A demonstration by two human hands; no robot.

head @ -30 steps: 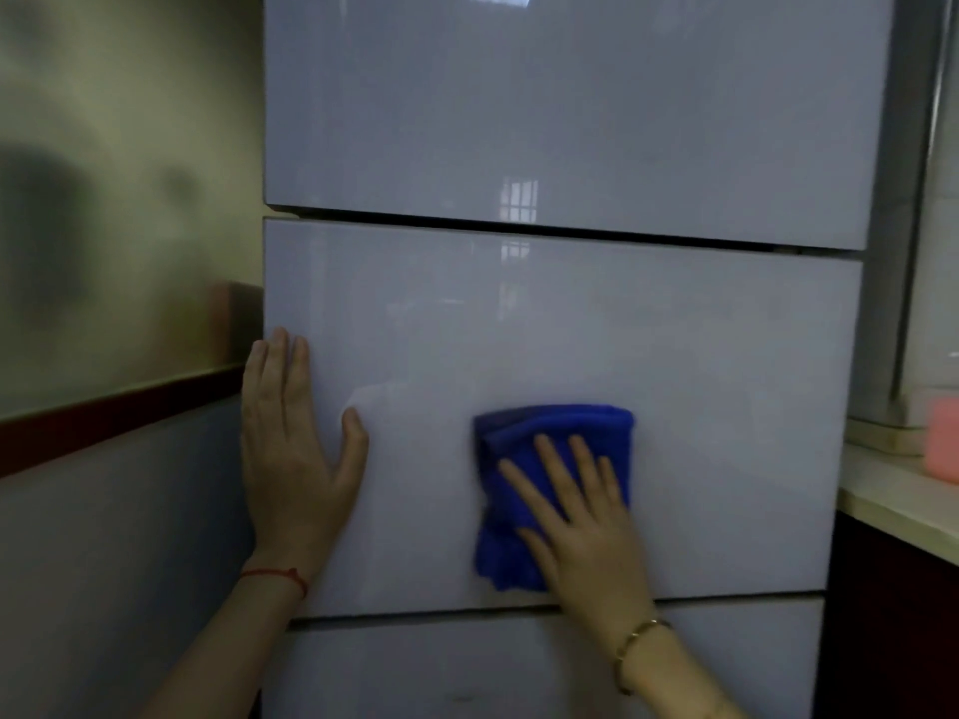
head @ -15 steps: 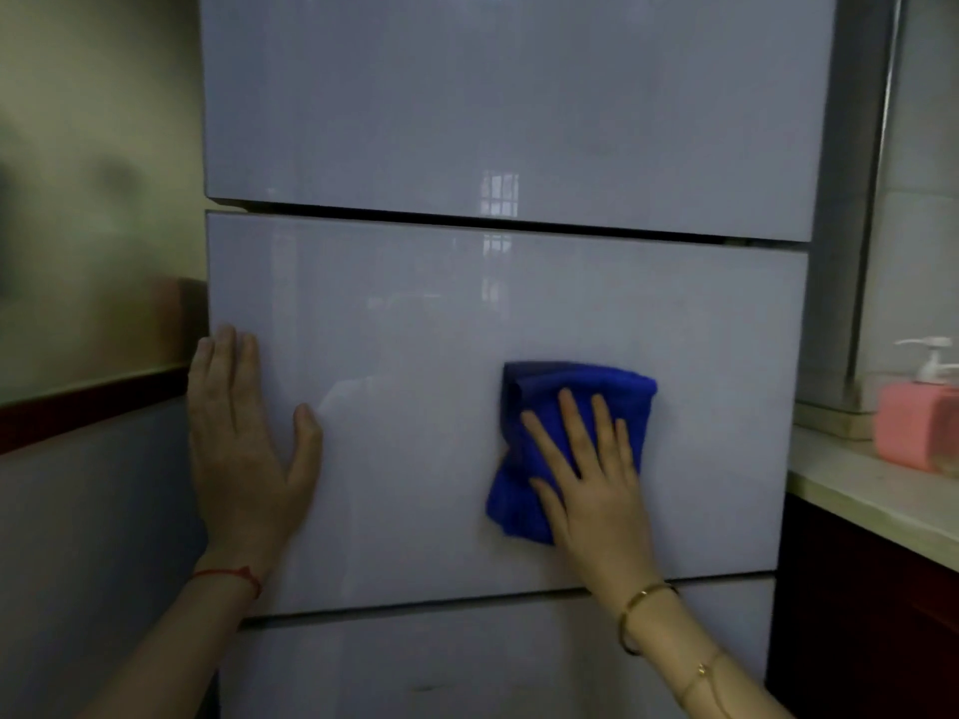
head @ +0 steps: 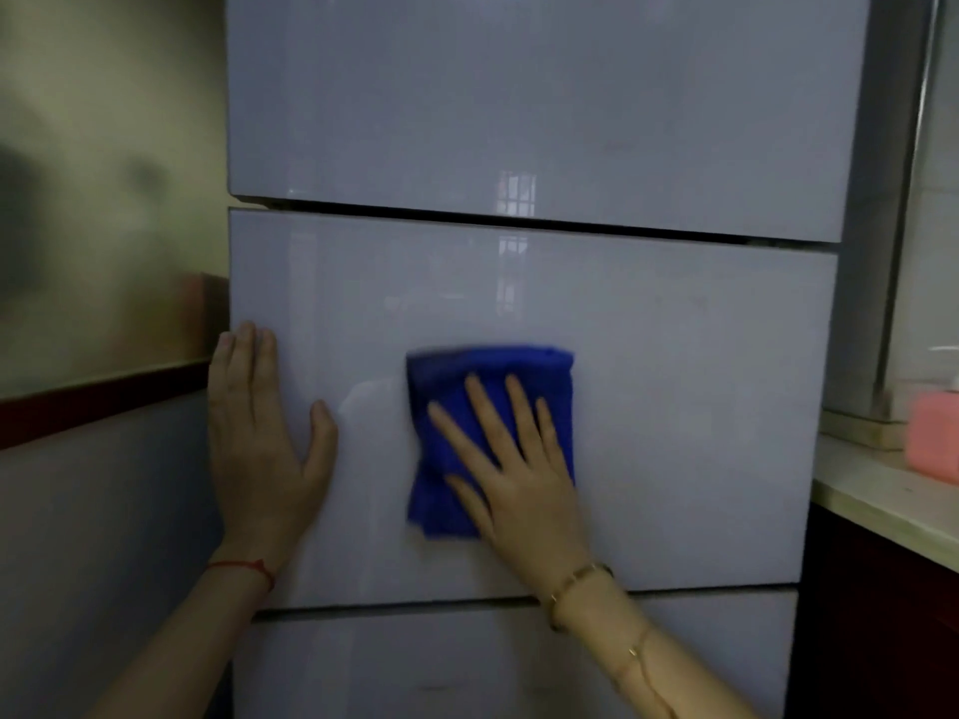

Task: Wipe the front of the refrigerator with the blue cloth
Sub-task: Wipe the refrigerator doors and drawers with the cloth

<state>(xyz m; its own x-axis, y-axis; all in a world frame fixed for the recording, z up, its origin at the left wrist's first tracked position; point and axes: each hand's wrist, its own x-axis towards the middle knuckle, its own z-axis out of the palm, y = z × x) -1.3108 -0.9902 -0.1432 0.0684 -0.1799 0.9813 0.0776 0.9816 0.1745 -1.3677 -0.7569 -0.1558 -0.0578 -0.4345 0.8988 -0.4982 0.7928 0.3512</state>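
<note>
The blue cloth (head: 493, 397) lies folded against the middle door panel (head: 674, 407) of the refrigerator (head: 519, 121), a little left of its centre. The right hand (head: 519, 474) presses it flat with straight, spread fingers. The left hand (head: 264, 438) rests flat on the panel's left edge, fingers straight, holding nothing. On the counter (head: 872, 490) at right stands a pink, blurred thing (head: 934, 438), perhaps a soap bottle.
</note>
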